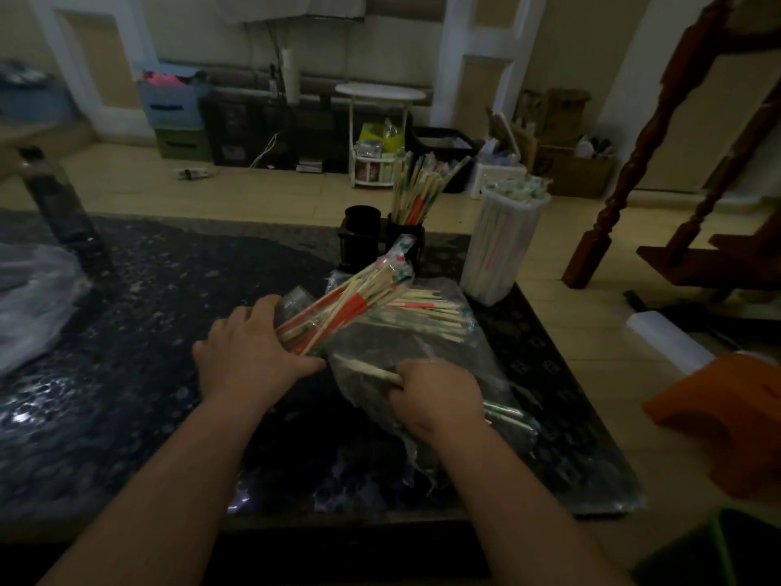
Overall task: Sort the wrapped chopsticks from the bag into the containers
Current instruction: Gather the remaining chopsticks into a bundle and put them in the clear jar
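Observation:
A clear plastic bag [427, 344] lies on the dark table [126, 332], with wrapped chopsticks [427, 308] spilling from its far end. My left hand [249, 353] grips a bundle of wrapped chopsticks [338, 310] with red and green wrappers, slanting up to the right. My right hand [435, 395] holds a few chopsticks [372, 371] at the bag's near part. Behind stand a black holder with an empty cup [362, 230] and a cup full of chopsticks [412, 196]. A tall clear container [498, 247] packed with wrapped chopsticks stands to the right.
A crumpled plastic sheet [29, 302] lies at the table's left edge beside a dark bottle [63, 213]. An orange stool [731, 416] and a wooden stair post [625, 184] are to the right on the floor. Boxes and a small white table [380, 95] line the far wall.

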